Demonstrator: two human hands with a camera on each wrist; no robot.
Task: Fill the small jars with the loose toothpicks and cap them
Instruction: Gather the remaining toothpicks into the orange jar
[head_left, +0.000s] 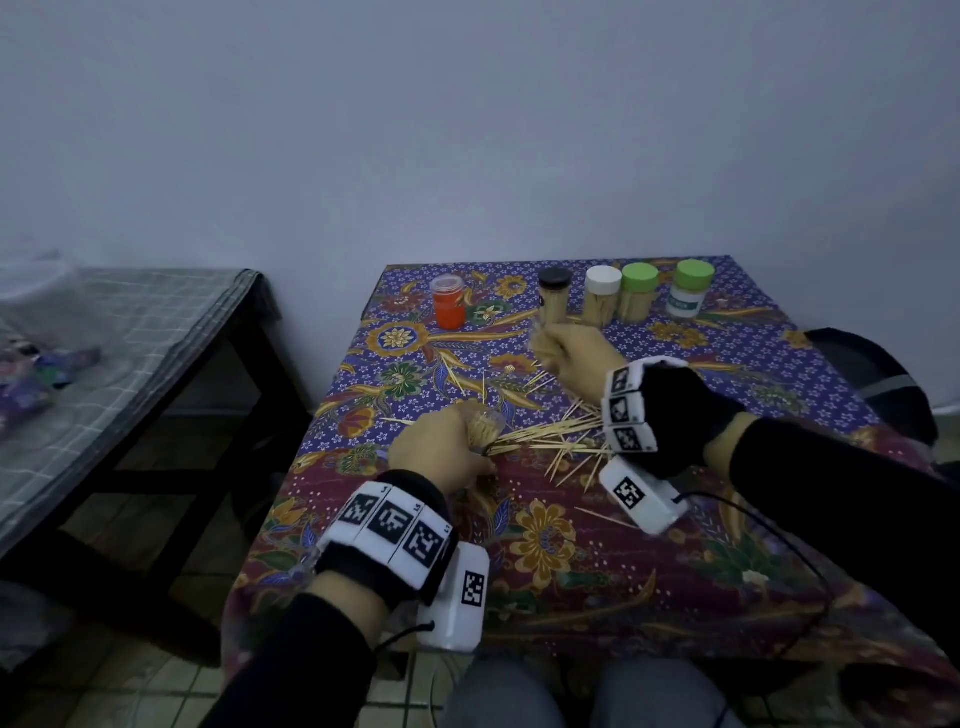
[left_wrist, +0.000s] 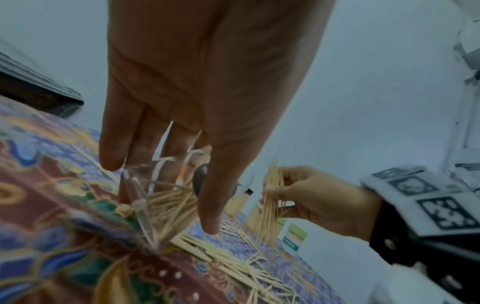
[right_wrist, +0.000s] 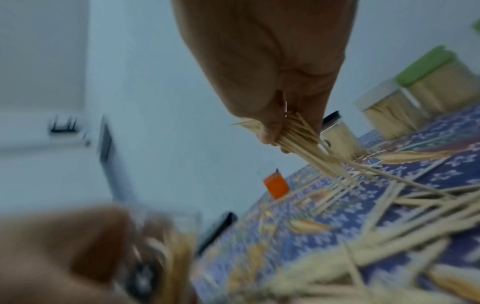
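Head view. Nearest the lens: wrist bands with printed markers, then the left hand (head_left: 441, 447) low over the patterned tablecloth (head_left: 571, 561), fingers wrapped round a clear open jar (head_left: 485, 427) tipped toward the middle, partly filled with toothpicks. Just beside it, a scatter of loose toothpicks (head_left: 550, 436) lying on the cloth. Farther off, the right hand (head_left: 576, 358) raised, pinching a bundle of toothpicks (head_left: 543, 340). At the far edge, a row of capped jars: black-lidded jar (head_left: 555, 296), white-lidded jar (head_left: 602, 296), two green-lidded jars (head_left: 639, 293), the first three showing pale sticks inside; the rightmost labelled, contents not readable. Apart to the left, an orange jar (head_left: 449, 301) with lid on.

Left wrist view. Close to the lens, left-hand fingers (left_wrist: 210, 195) curled about the clear jar, sticks lying slanted within, mouth toward the pile. Beyond, the right hand clamped on its upright bundle, well clear of the jar mouth.

Right wrist view. Blurred in the foreground, the left hand and its jar; past them, right thumb and fingers squeezing the bundle, tips splaying down toward the cloth.

Judged progress: several jars apparently filled and capped; this one part full, uncapped, its lid not clearly seen; a good heap left on the cloth.
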